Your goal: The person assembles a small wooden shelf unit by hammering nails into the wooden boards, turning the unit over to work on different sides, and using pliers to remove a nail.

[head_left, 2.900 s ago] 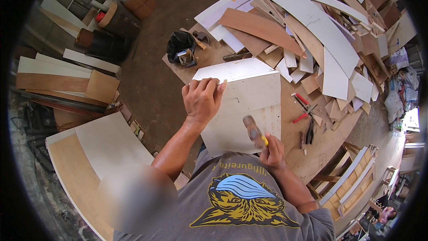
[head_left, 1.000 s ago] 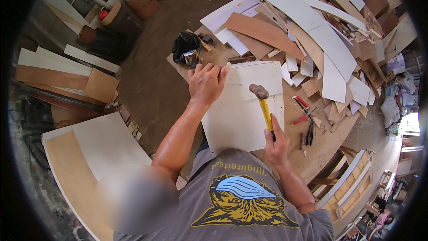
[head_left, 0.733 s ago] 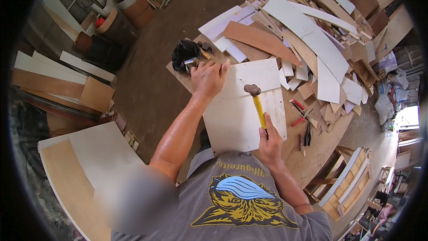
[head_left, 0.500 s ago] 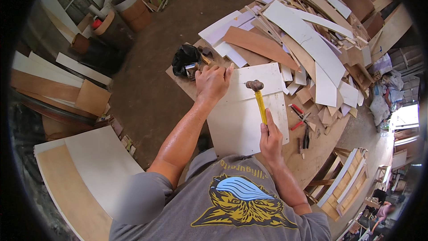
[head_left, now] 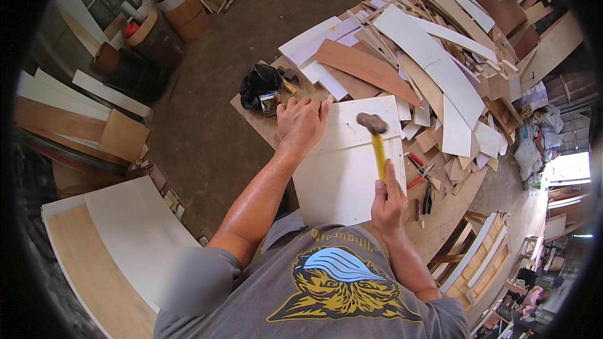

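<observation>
My right hand (head_left: 389,210) grips a hammer (head_left: 379,156) by its yellow handle. The dark, rusty hammer head hangs over the right part of a white board (head_left: 336,182), clear of my left hand. A second white strip (head_left: 361,113) lies across the board's far end, with small dark dots like nail heads along it. My left hand (head_left: 301,124) is closed over the board's far left edge, fingers bent and thumb pointing away from me. What its fingertips touch is hidden. Just beyond it sits a black plastic bag (head_left: 260,85) with a small packet in its mouth.
Red-handled pliers (head_left: 416,169) and a black-handled tool (head_left: 428,198) lie right of the board on the worktable (head_left: 449,213). A large heap of wood offcuts (head_left: 433,56) covers the table's far side. Panels (head_left: 119,232) lean at left; a wooden frame (head_left: 477,260) stands at lower right.
The hammer and my right hand have shifted a little to the right. My left hand stays at the board's edge, almost in the same place.
</observation>
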Available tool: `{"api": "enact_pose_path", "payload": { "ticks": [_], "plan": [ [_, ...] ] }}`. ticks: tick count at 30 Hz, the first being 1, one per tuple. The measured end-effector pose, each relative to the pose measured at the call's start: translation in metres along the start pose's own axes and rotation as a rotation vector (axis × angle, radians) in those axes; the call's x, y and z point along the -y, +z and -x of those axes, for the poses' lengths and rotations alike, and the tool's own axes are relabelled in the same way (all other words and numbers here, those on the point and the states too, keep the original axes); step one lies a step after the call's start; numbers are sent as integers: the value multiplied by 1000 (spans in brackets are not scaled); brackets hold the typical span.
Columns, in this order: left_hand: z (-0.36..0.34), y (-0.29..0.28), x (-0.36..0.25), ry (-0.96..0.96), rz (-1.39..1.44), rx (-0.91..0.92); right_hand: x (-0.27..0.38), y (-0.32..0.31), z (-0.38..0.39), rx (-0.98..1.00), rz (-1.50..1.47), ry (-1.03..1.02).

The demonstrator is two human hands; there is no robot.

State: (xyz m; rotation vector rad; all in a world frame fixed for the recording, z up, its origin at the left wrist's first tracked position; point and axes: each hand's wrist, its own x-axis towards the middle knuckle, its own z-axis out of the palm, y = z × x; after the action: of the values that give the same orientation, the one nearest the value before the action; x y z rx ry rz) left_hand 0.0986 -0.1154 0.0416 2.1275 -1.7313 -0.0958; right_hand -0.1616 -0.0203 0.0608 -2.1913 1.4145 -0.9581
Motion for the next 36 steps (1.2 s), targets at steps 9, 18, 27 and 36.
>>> {"api": "enact_pose_path", "payload": {
  "ticks": [9, 18, 27, 36],
  "plan": [
    [0, 0, -1, -19, 13, -15, -4, 4, -5, 100, -44, 106],
    [1, -4, -5, -18, -2, 32, -4, 4, 0, 171, 11, 114],
    [-1, 1, -3, 6, -7, -49, -7, 5, 3, 124, 36, 59],
    [0, 0, -4, -6, -6, -51, 1, 4, -3, 134, 92, 68]
  ]
}}
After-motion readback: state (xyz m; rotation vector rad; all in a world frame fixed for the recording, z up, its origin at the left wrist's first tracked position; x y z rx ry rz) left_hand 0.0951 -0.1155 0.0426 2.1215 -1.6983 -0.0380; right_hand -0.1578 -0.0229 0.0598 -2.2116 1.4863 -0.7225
